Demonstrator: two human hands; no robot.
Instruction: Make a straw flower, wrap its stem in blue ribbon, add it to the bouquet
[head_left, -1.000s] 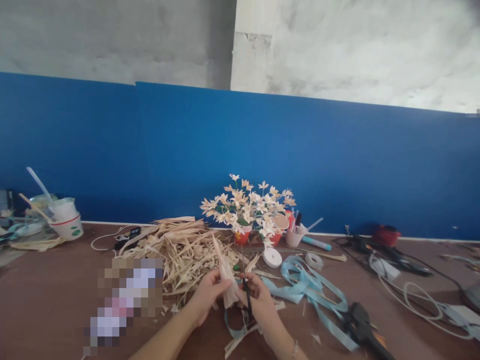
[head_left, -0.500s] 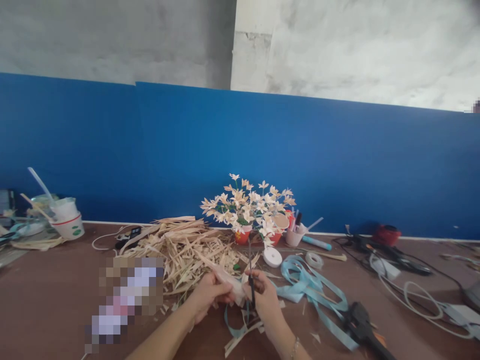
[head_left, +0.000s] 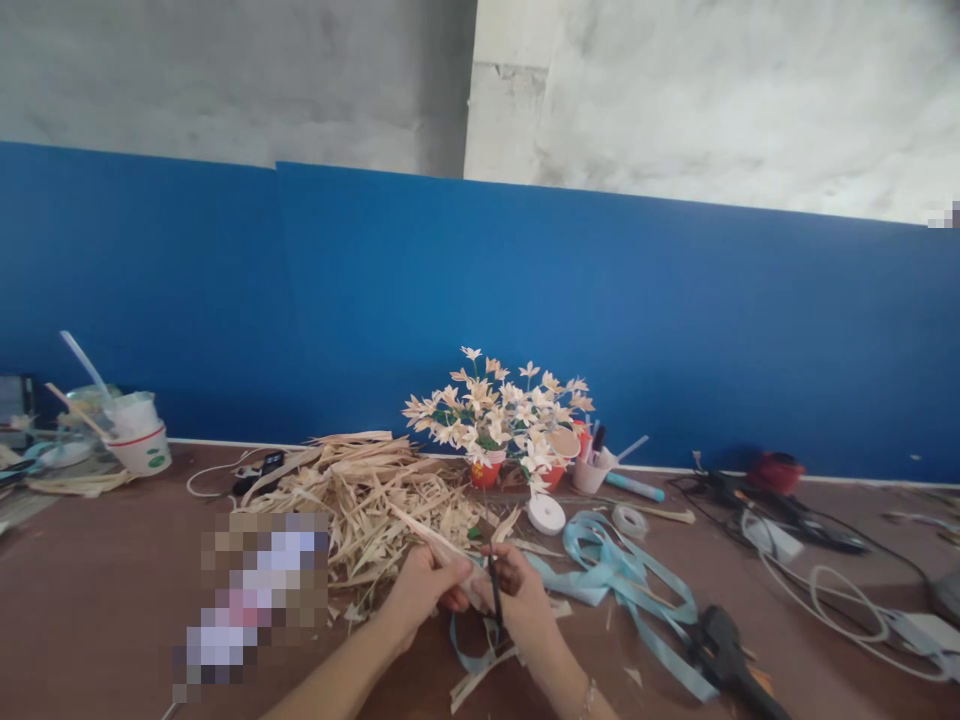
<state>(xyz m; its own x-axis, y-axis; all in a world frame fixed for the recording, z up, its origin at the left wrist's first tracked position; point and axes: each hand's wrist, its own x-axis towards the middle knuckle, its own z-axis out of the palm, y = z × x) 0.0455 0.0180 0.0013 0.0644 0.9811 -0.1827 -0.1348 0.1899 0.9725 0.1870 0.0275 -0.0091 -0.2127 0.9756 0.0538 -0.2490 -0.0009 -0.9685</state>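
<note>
My left hand (head_left: 422,592) is closed, its thumb and fingers pinching a pale dried corn husk (head_left: 439,548) that points up and left. Close beside it, my right hand (head_left: 519,597) is wrapped round a pair of dark scissors (head_left: 495,588), at the husk's lower end. How the blades sit against the husk is hard to see. Beneath the hands lie a light blue ribbon (head_left: 469,660) and some husk scraps. Just beyond is a heap of dried husk strips (head_left: 390,500). Pale husk flowers (head_left: 502,405) stand in red cups (head_left: 486,472) behind it.
To the right are a white tape roll (head_left: 547,515), a tangle of blue ribbon (head_left: 600,570), a black glue gun (head_left: 724,645) and white cables (head_left: 825,600). A pen cup (head_left: 590,475) is by the flowers; a white cup (head_left: 141,450) stands far left. A blue partition (head_left: 450,270) borders the table.
The right hand and scissors have shifted slightly left, closer to the left hand. The upright blade seen earlier has tilted and shows less. The left hand still holds the husk.
</note>
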